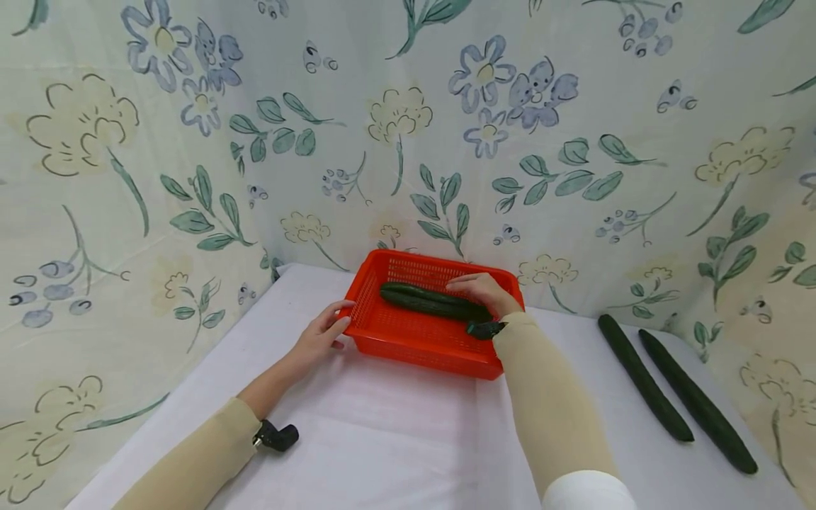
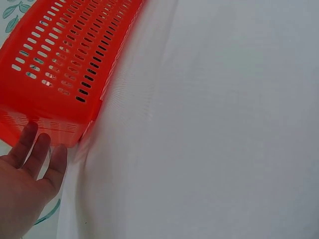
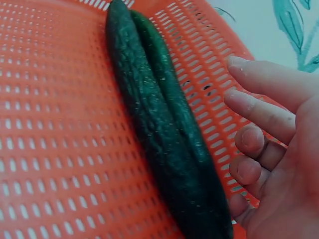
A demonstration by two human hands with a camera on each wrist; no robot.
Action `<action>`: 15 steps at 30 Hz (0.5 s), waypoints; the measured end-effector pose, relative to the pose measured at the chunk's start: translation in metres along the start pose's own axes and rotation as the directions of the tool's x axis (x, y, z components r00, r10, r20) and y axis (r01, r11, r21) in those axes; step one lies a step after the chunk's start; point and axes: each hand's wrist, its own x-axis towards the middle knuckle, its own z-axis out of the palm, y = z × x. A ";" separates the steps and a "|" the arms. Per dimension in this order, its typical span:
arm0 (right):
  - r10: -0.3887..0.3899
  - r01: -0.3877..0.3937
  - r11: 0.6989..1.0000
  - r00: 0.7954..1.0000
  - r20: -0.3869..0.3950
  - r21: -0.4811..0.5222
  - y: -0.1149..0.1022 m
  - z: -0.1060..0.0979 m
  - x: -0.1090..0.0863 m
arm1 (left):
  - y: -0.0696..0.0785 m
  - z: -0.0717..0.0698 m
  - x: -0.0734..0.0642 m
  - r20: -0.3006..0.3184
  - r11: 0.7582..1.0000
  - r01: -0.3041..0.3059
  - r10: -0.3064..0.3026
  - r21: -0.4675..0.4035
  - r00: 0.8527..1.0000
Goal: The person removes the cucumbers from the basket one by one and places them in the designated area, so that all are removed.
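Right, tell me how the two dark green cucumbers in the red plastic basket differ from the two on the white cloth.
The dark green cucumbers in the red plastic basket lie against each other; the dark green pair on the white cloth lies apart. The basket pair runs side to side; the cloth pair runs far to near. Both pairs are long and slender.

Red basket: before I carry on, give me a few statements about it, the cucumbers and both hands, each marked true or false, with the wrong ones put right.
1. Two cucumbers lie side by side in the red basket. True.
2. The left hand is under the cucumbers. False: it is at the basket's left end.
3. Two more cucumbers lie on the white cloth, right of the basket. True.
4. The right hand rests on the cloth. False: it is over the basket, by the cucumbers there.
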 end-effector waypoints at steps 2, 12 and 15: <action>0.034 -0.034 0.999 0.999 -0.003 -0.004 0.003 0.002 0.000 | -0.001 0.000 0.000 0.005 1.000 0.000 0.000 -0.003 1.000; 0.060 -0.057 0.996 0.998 0.032 -0.073 0.005 0.009 -0.004 | 0.000 -0.001 0.002 -0.001 1.000 0.008 -0.008 -0.008 1.000; 0.060 -0.056 0.995 0.997 0.046 -0.086 0.005 0.011 -0.007 | 0.001 -0.001 0.002 -0.004 1.000 0.004 -0.004 -0.004 1.000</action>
